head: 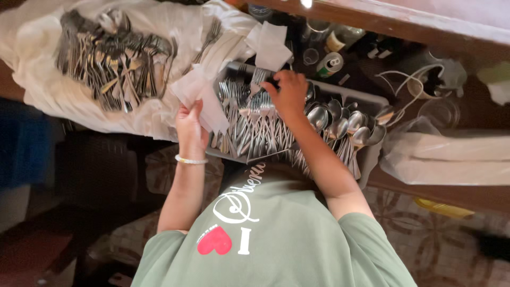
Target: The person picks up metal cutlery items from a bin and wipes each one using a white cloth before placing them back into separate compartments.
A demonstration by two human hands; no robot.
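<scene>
My left hand (191,130), a pale bracelet on its wrist, holds up a white paper napkin (201,94) over the left end of a grey cutlery tray (380,100). My right hand (289,93) reaches into the tray, its fingers closed on a fork among the rows of forks (255,125). A heap of spoons (340,123) fills the tray's right side. A second white napkin (270,45) lies just beyond the tray.
A big pile of mixed cutlery (111,58) lies on a white cloth (48,90) at the left. Behind the tray stand a drink can (330,64), clear glasses (311,56) and jars. A plastic bag of white napkins (451,157) sits to the right.
</scene>
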